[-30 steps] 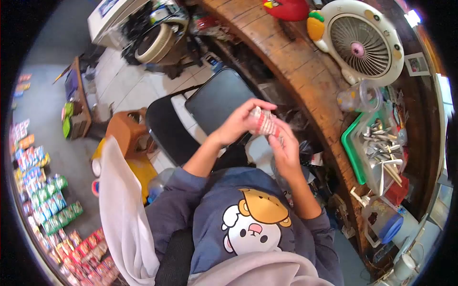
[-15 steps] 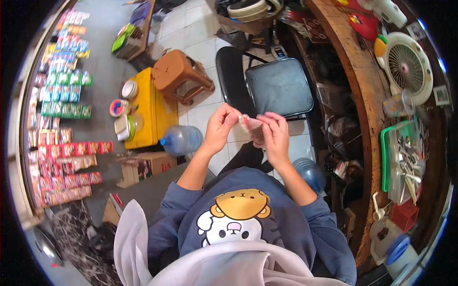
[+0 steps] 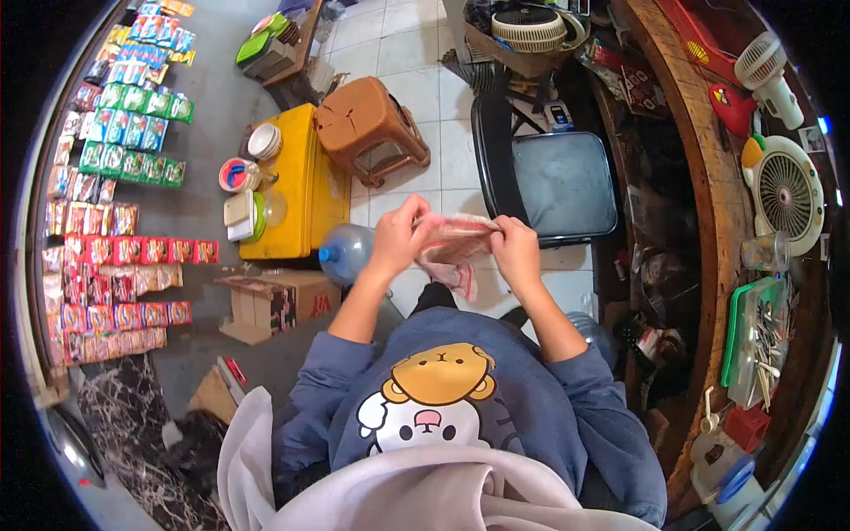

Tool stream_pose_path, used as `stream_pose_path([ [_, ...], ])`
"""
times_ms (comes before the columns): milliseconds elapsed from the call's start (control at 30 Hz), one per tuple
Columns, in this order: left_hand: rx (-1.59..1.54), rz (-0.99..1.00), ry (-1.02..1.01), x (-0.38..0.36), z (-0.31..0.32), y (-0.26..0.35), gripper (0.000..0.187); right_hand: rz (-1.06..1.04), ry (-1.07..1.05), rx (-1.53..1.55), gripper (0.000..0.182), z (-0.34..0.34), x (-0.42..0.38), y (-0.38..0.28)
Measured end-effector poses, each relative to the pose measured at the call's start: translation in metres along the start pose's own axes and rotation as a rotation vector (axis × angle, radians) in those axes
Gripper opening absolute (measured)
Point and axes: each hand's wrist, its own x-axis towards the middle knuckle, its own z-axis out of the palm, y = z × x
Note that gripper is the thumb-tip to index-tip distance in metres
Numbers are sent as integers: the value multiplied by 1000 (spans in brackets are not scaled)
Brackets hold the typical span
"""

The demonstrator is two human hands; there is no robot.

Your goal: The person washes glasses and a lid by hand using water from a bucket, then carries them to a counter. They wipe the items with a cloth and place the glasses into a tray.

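Note:
A thin, crumpled plastic bag (image 3: 460,239) with red and white stripes is stretched between my hands in front of my body. My left hand (image 3: 400,234) pinches its left side between thumb and fingers. At the upper right corner, my right hand (image 3: 516,250) grips the bag's edge with closed fingers. The rest of the bag hangs in loose folds above the tiled floor (image 3: 416,102), its lower end overlapping my knee in this view.
A black folding chair (image 3: 567,181) stands ahead on the right. Left of it are a brown plastic stool (image 3: 367,124), a yellow box (image 3: 305,195) and a blue water jug (image 3: 345,252). Packets of sachets (image 3: 133,252) line the far left. A wooden counter (image 3: 695,177) runs along the right.
The bag was bunched small between my fingers and is now spread wider. My hands have moved slightly apart. The view has shifted, so the chair and stool appear further right.

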Motion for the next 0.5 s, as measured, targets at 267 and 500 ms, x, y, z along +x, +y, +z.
stream_pose_path([
  [267, 528, 486, -406, 133, -67, -74, 15, 317, -102, 356, 18, 43, 32, -12],
  [500, -21, 459, -500, 220, 53, -59, 33, 688, 247, 307, 25, 25, 48, 11],
])
